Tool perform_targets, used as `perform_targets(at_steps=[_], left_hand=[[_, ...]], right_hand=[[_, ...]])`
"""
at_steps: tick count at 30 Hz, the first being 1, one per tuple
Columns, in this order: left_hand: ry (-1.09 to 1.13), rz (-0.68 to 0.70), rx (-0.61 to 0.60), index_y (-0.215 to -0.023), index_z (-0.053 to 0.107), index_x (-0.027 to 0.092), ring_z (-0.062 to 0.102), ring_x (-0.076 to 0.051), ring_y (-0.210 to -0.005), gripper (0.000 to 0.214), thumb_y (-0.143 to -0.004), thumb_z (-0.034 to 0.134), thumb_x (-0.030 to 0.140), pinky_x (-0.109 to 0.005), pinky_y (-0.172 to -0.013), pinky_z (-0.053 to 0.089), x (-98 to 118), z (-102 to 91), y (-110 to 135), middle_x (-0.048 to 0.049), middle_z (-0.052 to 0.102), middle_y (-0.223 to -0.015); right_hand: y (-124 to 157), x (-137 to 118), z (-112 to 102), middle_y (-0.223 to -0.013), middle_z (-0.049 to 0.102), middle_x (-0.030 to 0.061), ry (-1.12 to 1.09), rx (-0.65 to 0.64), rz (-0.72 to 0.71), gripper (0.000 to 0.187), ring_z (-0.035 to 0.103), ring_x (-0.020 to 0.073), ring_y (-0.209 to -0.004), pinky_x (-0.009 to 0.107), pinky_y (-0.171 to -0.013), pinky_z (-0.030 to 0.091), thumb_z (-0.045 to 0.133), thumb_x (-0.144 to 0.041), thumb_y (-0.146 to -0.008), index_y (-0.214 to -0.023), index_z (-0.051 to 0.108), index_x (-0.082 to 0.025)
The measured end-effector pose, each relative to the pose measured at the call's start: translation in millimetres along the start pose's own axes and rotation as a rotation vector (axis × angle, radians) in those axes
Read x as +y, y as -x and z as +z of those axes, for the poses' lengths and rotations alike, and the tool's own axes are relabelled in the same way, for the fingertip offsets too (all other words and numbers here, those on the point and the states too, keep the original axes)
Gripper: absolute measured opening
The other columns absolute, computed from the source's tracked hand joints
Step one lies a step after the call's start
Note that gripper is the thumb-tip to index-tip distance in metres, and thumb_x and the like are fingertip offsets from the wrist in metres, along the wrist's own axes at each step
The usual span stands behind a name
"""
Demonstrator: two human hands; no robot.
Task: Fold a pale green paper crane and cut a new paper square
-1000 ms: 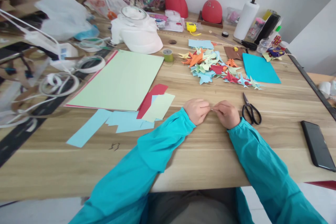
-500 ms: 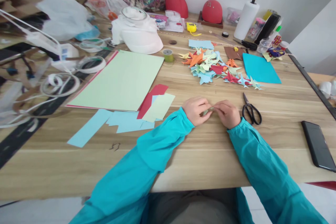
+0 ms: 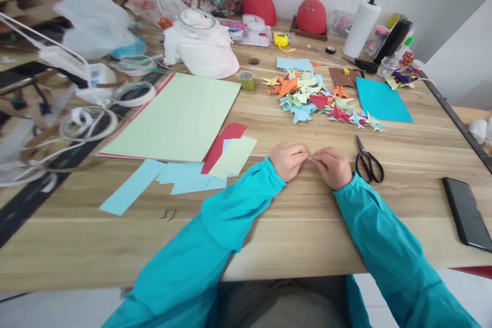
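A small piece of folded paper (image 3: 310,159), pale and mostly covered by fingers, is pinched between my two hands above the table. My left hand (image 3: 288,159) is closed on its left side, thumb against the fingers. On the other side my right hand (image 3: 332,165) grips it with thumb and forefinger. Just right of that hand lie black-handled scissors (image 3: 369,161). Pale green (image 3: 235,156), red and light blue paper pieces rest left of my left hand. Farther back is a heap of folded paper figures (image 3: 303,95) in orange, green, blue and red.
A stack of large pale green sheets (image 3: 180,118) lies at the left. Behind it are a thread spool (image 3: 246,80) and a white cap (image 3: 203,51). A phone (image 3: 467,212) lies at the right edge, and cables (image 3: 84,123) clutter the far left.
My left fingers have closed further over the paper, so less of it shows. Both hands stay in nearly the same place.
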State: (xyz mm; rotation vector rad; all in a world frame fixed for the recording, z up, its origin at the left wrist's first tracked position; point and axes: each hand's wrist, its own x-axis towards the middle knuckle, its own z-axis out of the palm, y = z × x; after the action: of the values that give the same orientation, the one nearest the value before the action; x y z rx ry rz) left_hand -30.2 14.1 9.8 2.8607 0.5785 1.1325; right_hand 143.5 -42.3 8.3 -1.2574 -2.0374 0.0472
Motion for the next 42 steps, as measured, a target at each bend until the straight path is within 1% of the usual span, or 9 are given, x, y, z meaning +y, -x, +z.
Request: perform_targets(at_steps=[5,11,15,19,22,28,35,39,42], left_hand=[[-0.027,-0.011,-0.012,-0.074,0.063,0.016,0.052,-0.015,-0.064,0.022,-0.083,0.043,0.018,-0.027,-0.058,0.039,1.5,-2.5,-1.5,-0.0051,0.061,-0.069],[-0.025,-0.007,-0.024,-0.073,0.065,0.017,0.052,-0.014,-0.061,0.025,-0.085,0.043,0.022,-0.027,-0.057,0.039,-0.1,-4.6,-1.9,-0.0042,0.061,-0.066],[0.058,-0.029,0.006,-0.079,0.065,0.015,0.056,-0.013,-0.066,0.023,-0.085,0.045,0.025,-0.025,-0.061,0.044,-1.3,-2.0,0.4,-0.0054,0.064,-0.072],[0.158,-0.093,0.070,-0.088,0.063,0.012,0.059,-0.015,-0.075,0.022,-0.081,0.053,0.030,-0.027,-0.069,0.049,-3.0,0.1,2.5,-0.0090,0.066,-0.082],[0.181,-0.081,0.070,-0.083,0.063,0.013,0.059,-0.014,-0.073,0.018,-0.083,0.050,0.026,-0.026,-0.068,0.048,-3.8,0.6,2.9,-0.0077,0.066,-0.078],[0.109,-0.028,0.018,-0.075,0.063,0.015,0.056,-0.014,-0.066,0.022,-0.085,0.045,0.023,-0.026,-0.062,0.045,-3.6,3.1,3.3,-0.0059,0.064,-0.071],[0.034,0.045,-0.088,-0.070,0.063,0.015,0.054,-0.015,-0.063,0.023,-0.082,0.043,0.019,-0.027,-0.059,0.041,-3.2,2.5,2.1,-0.0054,0.063,-0.066],[0.043,0.051,-0.076,-0.071,0.063,0.015,0.053,-0.016,-0.064,0.022,-0.080,0.043,0.016,-0.028,-0.059,0.041,-2.4,2.6,2.3,-0.0056,0.064,-0.068],[0.104,-0.017,-0.030,-0.072,0.063,0.015,0.054,-0.015,-0.065,0.021,-0.081,0.044,0.019,-0.027,-0.060,0.043,0.3,3.3,2.5,-0.0066,0.064,-0.069]], right_hand=[[-1.7,-2.8,-3.9,-0.073,0.063,0.0068,0.016,-0.006,-0.006,0.020,0.058,0.0178,-0.072,0.029,-0.066,0.049,0.048,-0.022,-0.085,-0.072,0.064,-0.020],[-1.5,-2.1,-2.9,-0.078,0.064,0.0076,-0.014,0.001,-0.033,0.016,0.057,0.0185,-0.076,0.030,-0.069,0.049,0.050,-0.022,-0.084,-0.078,0.064,-0.019],[-1.9,-2.0,-2.1,-0.083,0.066,0.0083,-0.035,0.006,-0.064,0.014,0.057,0.0188,-0.080,0.032,-0.073,0.050,0.051,-0.020,-0.084,-0.084,0.064,-0.018],[-2.2,-1.6,-3.3,-0.082,0.066,0.0080,-0.013,0.033,-0.045,0.015,0.057,0.0188,-0.080,0.032,-0.072,0.050,0.049,-0.019,-0.085,-0.083,0.064,-0.019],[-1.8,-1.1,-3.2,-0.082,0.066,0.0082,-0.009,0.043,-0.046,0.013,0.057,0.0190,-0.079,0.033,-0.072,0.050,0.051,-0.020,-0.084,-0.082,0.064,-0.018],[-1.3,-2.5,-0.3,-0.083,0.065,0.0087,0.001,0.016,-0.103,0.014,0.056,0.0189,-0.079,0.032,-0.073,0.050,0.050,-0.019,-0.084,-0.085,0.064,-0.018],[-1.6,-3.1,-2.9,-0.085,0.065,0.0087,0.077,-0.106,-0.206,0.019,0.055,0.0192,-0.079,0.031,-0.072,0.048,0.045,-0.009,-0.081,-0.082,0.062,-0.017],[-1.8,-4.8,-4.1,-0.084,0.066,0.0080,0.149,-0.136,-0.226,0.019,0.056,0.0191,-0.078,0.031,-0.070,0.047,0.045,-0.007,-0.079,-0.078,0.062,-0.017],[-1.6,-5.1,-3.6,-0.085,0.067,0.0082,0.104,-0.084,-0.186,0.017,0.057,0.0193,-0.078,0.032,-0.071,0.048,0.047,-0.010,-0.080,-0.081,0.062,-0.017]])
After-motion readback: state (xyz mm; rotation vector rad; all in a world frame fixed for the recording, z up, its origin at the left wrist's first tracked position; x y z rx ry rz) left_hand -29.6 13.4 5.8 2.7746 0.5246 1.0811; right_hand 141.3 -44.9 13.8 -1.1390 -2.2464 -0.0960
